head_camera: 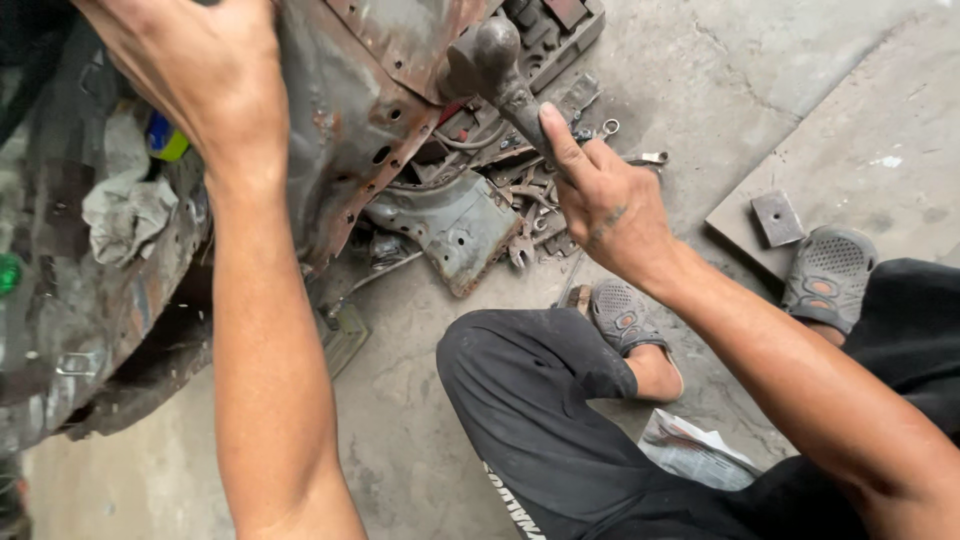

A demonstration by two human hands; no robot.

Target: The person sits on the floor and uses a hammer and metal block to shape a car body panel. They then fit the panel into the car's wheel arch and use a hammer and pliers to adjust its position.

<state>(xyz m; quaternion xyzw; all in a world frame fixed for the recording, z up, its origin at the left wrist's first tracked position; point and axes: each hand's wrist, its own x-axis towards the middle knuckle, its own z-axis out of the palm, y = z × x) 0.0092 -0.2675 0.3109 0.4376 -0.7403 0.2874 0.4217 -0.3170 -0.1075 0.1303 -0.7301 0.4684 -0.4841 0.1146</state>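
— Which way does the hammer [497, 70] point?

— Its long axis runs on a slant, from the right hand [608, 205] up and leftward to the head. The rounded steel head sits at the upper end, right against the rusty metal panel [360, 110], close to the panel's lower edge. The handle is dark, grimy and worn.

— And the grip?

— The right hand is wrapped tight around the lower handle, thumb laid straight along it toward the head.

— The left hand [195, 70]?

— Spread flat, fingers open, pressed on the panel's upper left part. It holds nothing; it only bears on the metal.

— What is the panel like?

— Bent sheet steel, brown with rust, patches of grey paint, several round holes punched along its edge.

— Anything around it?

— A grey cast bracket [455, 225] lies on the concrete floor [700, 80] under the panel's lower edge, with loose wrenches [535, 195] scattered beside it. A small square metal plate [777, 217] rests on a slab by the grey sandal [828, 275]. A crumpled rag [125, 205] sits at the left.
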